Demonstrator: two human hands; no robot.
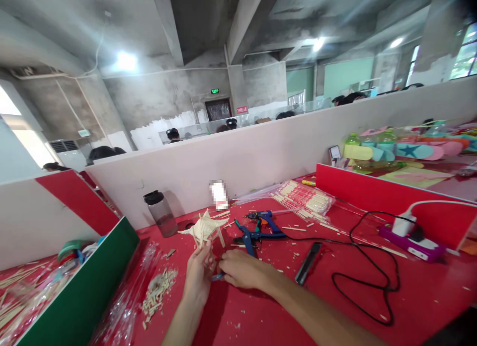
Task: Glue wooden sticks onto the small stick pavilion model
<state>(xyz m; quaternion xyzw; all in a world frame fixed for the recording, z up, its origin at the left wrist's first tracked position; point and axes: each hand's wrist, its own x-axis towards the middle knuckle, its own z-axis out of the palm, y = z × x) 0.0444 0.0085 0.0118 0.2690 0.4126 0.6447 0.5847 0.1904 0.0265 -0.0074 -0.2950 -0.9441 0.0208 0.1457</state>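
My left hand (198,276) is raised over the red table (417,296), its fingers pinched on a thin wooden stick next to a small model built of wooden sticks (204,228). My right hand (240,269) lies on the table beside it, fingers closed on a small blue tool (216,276) whose tip shows between the two hands. Just behind the hands lie blue pliers (246,238) and a blue glue gun (263,218).
A dark bottle (161,214) stands at the white partition. Stick offcuts (158,289) and plastic wrap lie front left by a green divider (85,291). A pack of sticks (305,199), a black knife (308,269), a black cable (367,281) and a purple power strip (412,239) lie right.
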